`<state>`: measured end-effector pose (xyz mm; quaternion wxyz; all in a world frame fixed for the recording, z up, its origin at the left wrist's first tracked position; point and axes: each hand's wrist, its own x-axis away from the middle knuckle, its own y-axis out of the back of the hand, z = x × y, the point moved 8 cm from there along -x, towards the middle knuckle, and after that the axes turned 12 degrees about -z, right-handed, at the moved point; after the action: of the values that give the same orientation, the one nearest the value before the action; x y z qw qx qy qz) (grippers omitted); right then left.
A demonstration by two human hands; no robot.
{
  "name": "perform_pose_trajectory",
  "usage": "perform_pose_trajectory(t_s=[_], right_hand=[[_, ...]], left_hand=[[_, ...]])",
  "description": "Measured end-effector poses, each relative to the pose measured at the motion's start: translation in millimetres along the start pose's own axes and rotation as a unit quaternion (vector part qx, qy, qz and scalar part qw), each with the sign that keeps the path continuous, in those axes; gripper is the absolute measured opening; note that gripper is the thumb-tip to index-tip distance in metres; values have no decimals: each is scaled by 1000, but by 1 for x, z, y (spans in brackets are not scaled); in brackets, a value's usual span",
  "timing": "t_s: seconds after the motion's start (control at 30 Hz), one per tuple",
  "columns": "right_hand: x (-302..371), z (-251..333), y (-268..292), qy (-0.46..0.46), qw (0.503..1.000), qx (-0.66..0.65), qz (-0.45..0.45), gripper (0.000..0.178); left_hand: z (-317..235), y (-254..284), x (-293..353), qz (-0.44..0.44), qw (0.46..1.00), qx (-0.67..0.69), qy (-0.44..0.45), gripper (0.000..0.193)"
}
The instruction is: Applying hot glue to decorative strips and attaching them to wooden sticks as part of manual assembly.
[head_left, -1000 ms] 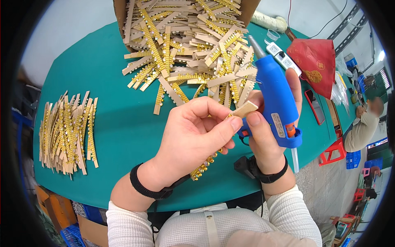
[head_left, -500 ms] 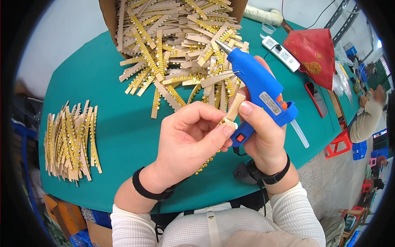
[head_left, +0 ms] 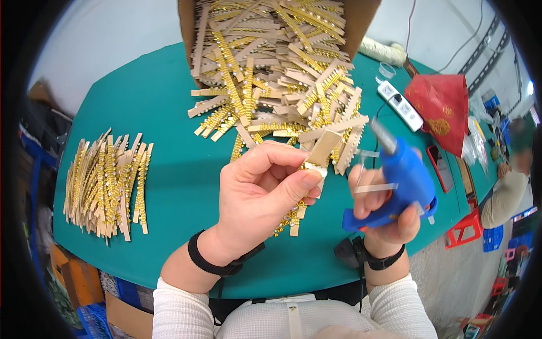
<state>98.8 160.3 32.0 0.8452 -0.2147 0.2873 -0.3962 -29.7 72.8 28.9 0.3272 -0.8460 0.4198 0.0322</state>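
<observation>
Pinched between the thumb and fingers of my left hand (head_left: 257,192) is a beige strip (head_left: 324,149) with gold, pearl-studded trim. Its flat beige end points up past the fingertips, while the gold trim hangs below them. To the right, my right hand (head_left: 389,214) grips a blue hot glue gun (head_left: 411,172) with its nozzle pointing up and left. The gun is slightly blurred and apart from the strip. Behind both hands, a large heap of similar strips (head_left: 248,90) spills out of a cardboard box (head_left: 361,25).
A smaller pile of strips (head_left: 107,186) lies on the green table (head_left: 180,192) at the left. On the right are a white power strip (head_left: 401,106), a red bag (head_left: 440,107) and a red phone (head_left: 440,168). Another person (head_left: 508,192) sits farther right beside a red stool (head_left: 464,227).
My right hand has moved right with the glue gun, its thumb leaving the strip. The gun has turned. My left hand keeps its pinch, and the whole view has shifted slightly.
</observation>
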Motion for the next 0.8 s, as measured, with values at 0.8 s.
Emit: perform_pose_trajectory(t_s=[0.8], right_hand=[[-4, -23, -7, -21, 995, 40, 91, 62]], left_hand=[[-35, 7, -1, -14, 986, -82, -146, 17]])
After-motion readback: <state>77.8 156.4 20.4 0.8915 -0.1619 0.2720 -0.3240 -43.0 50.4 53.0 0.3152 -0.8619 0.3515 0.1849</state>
